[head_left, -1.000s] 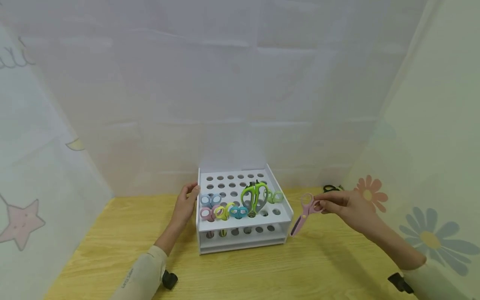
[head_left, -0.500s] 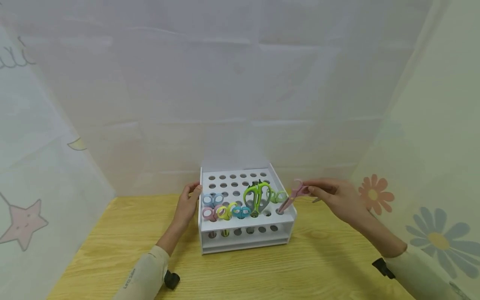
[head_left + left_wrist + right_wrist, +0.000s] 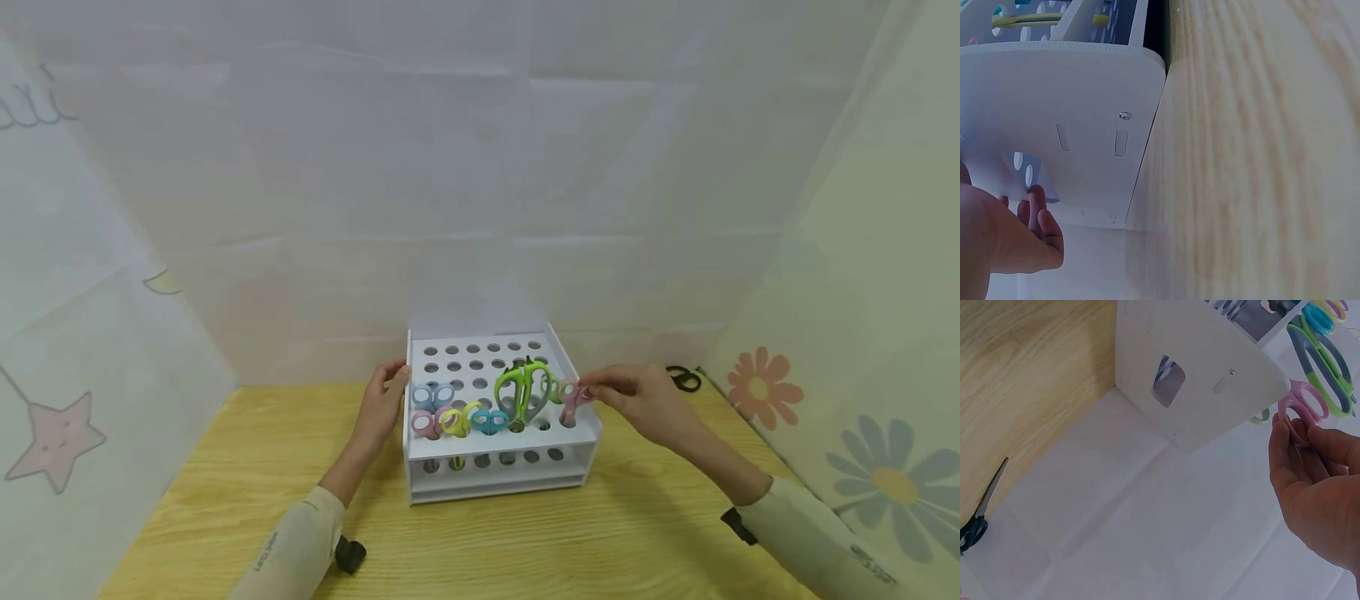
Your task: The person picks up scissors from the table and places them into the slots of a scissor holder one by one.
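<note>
A white tiered rack (image 3: pixel 510 446) with rows of round holes stands on the table. My left hand (image 3: pixel 380 404) holds its left side wall; in the left wrist view, bent fingers (image 3: pixel 1036 199) reach the wall's cutout. My right hand (image 3: pixel 645 404) pinches pink scissors (image 3: pixel 573 400) by one handle loop, blades down in the front right hole. Also standing in the rack are blue scissors (image 3: pixel 433 397), other pink scissors (image 3: pixel 426 425), yellow scissors (image 3: pixel 457 419), teal scissors (image 3: pixel 489 422) and large green-and-grey scissors (image 3: pixel 522 392). Light green scissors (image 3: pixel 1262 416) are partly hidden behind them.
Black-handled scissors (image 3: pixel 974 530) lie on the table at the back right, beyond my right hand. The wooden table (image 3: pixel 480 542) meets a white cloth backdrop (image 3: pixel 480 208) behind the rack. Patterned side cloths rise left and right.
My right hand has moved left and brought the pink scissors from beside the rack, over its right wall, down into the front right hole. My left hand stays on the rack.
</note>
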`<state>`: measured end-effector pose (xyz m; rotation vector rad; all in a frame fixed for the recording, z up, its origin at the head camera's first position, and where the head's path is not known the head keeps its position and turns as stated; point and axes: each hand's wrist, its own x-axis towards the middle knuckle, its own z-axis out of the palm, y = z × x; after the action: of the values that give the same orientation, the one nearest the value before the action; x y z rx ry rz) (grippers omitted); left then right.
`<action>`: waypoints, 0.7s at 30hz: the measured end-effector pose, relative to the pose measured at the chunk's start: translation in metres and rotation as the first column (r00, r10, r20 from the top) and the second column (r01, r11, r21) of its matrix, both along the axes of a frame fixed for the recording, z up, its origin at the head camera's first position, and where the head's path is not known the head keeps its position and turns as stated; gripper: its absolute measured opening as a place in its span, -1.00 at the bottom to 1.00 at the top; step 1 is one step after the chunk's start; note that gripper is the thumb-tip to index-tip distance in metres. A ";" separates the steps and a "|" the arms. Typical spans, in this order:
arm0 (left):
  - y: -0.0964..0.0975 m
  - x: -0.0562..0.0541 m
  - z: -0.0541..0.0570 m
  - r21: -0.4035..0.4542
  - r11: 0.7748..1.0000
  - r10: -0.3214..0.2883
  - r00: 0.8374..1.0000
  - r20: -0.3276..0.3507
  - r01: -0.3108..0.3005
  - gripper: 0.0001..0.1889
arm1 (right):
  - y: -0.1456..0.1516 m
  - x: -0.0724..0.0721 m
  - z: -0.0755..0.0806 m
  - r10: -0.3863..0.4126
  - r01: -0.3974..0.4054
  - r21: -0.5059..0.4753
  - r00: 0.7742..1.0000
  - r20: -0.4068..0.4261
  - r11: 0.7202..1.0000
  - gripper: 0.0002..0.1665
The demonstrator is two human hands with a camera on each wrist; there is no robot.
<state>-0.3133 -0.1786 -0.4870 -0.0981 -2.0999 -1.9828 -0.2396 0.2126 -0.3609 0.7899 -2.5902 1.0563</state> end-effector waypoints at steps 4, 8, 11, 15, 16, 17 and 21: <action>0.000 0.001 0.001 -0.002 1.000 0.000 1.000 -0.009 0.000 -0.43 | 0.001 -0.003 -0.009 0.022 -0.022 -0.002 1.000 -0.002 1.000 -0.79; 0.000 0.001 0.002 -0.006 1.000 -0.007 1.000 -0.009 0.007 -0.42 | 0.000 -0.004 -0.015 0.016 -0.016 0.002 1.000 -0.017 1.000 -0.78; 0.001 0.001 0.003 -0.008 1.000 -0.011 1.000 -0.008 0.011 -0.43 | -0.001 -0.004 -0.018 -0.005 0.006 0.011 0.999 -0.038 1.000 -0.76; 0.000 0.000 0.002 -0.008 1.000 -0.011 1.000 -0.010 0.011 -0.43 | -0.004 -0.004 -0.021 -0.015 0.017 0.033 0.998 -0.065 0.999 -0.75; 0.000 0.000 0.002 -0.009 1.000 -0.010 1.000 -0.010 0.010 -0.43 | -0.004 -0.003 -0.022 -0.019 0.022 0.041 0.998 -0.068 0.999 -0.75; 0.000 0.000 0.001 -0.011 1.000 -0.008 1.000 -0.009 0.008 -0.43 | -0.004 -0.003 -0.023 -0.023 0.027 0.051 0.997 -0.072 0.998 -0.75; 0.000 -0.001 -0.001 -0.020 1.000 -0.003 1.000 -0.007 0.003 -0.42 | -0.005 -0.004 -0.028 -0.037 0.046 0.094 0.995 -0.097 0.995 -0.77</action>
<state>-0.3140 -0.1790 -0.4883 -0.1110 -2.1171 -1.9605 -0.2436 0.2077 -0.3885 0.7840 -2.5811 0.8668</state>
